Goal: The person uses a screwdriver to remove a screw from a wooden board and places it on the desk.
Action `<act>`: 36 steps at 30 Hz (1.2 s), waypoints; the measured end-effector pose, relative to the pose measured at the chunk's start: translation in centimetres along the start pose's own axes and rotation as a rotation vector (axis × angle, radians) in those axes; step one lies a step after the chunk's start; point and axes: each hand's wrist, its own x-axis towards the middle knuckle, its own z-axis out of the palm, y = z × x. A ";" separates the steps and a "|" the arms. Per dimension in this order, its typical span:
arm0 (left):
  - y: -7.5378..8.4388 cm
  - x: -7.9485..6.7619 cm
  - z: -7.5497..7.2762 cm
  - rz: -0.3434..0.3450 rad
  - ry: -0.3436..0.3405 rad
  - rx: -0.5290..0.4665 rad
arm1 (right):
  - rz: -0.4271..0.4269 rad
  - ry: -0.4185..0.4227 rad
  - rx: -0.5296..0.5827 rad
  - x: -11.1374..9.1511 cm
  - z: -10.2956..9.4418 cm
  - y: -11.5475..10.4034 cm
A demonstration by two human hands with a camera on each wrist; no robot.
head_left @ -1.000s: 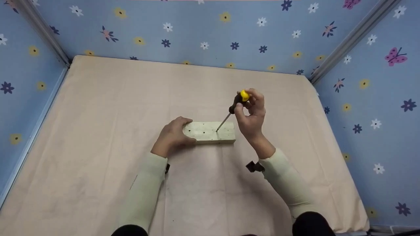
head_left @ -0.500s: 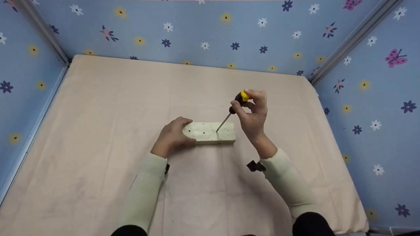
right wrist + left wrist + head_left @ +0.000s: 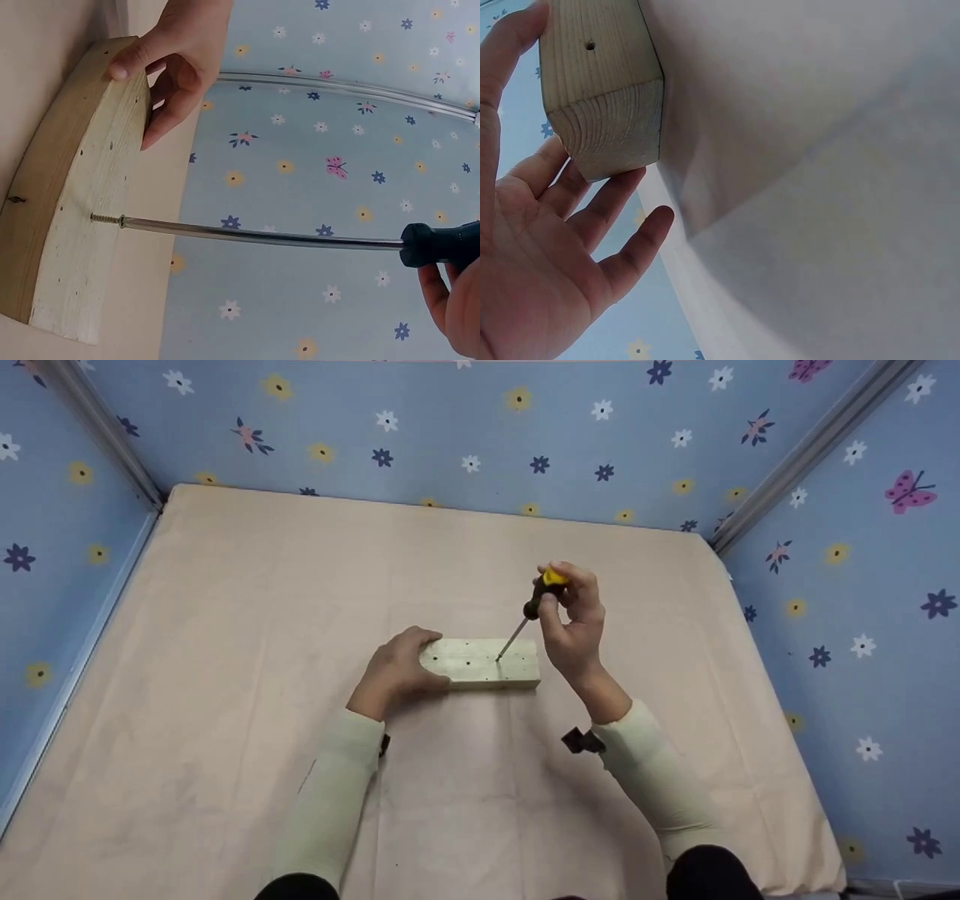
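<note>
A pale wooden block [image 3: 487, 673] with several small holes lies on the cloth. My left hand [image 3: 396, 671] grips its left end, thumb on the near side and fingers on the far side. In the left wrist view, the fingers curl round the end of the block. My right hand [image 3: 576, 626] holds the yellow and black handle of a screwdriver [image 3: 532, 609], tilted over the block. The right wrist view shows the screwdriver's tip on the head of a screw [image 3: 106, 219]. That screw stands partly in the block, some thread exposed.
A beige cloth [image 3: 285, 607] covers the table. Blue flowered panels [image 3: 465, 427] enclose its back and both sides, with grey metal posts [image 3: 810, 457] at the corners. Black straps with a small mount [image 3: 583, 741] sit at the wrists.
My right thumb and fingers have shifted round the screwdriver handle, swinging left and then back. The tip stays at the same spot. My left hand and the block keep their place.
</note>
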 end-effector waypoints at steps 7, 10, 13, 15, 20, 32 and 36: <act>0.1 -0.1 -0.1 -0.007 0.002 0.008 | 0.034 0.045 -0.061 0.3 -0.4 0.1; 0.1 -0.1 -0.1 -0.016 -0.001 0.010 | 0.022 0.039 -0.071 0.4 -0.6 0.3; 0.1 -0.1 0.0 -0.020 0.000 0.007 | -0.006 0.011 -0.054 0.4 -0.8 0.5; 0.0 -0.1 0.0 -0.018 0.003 0.006 | -0.021 -0.009 -0.038 0.5 -0.8 0.6; -0.1 0.0 0.1 -0.010 0.005 -0.008 | -0.011 -0.031 0.002 0.4 -0.9 0.6; -0.1 0.0 0.1 0.004 0.000 -0.010 | 0.023 -0.033 -0.047 0.6 -1.1 0.2; -0.1 0.0 0.1 0.009 0.002 -0.020 | 0.019 -0.061 -0.017 0.5 -1.1 0.3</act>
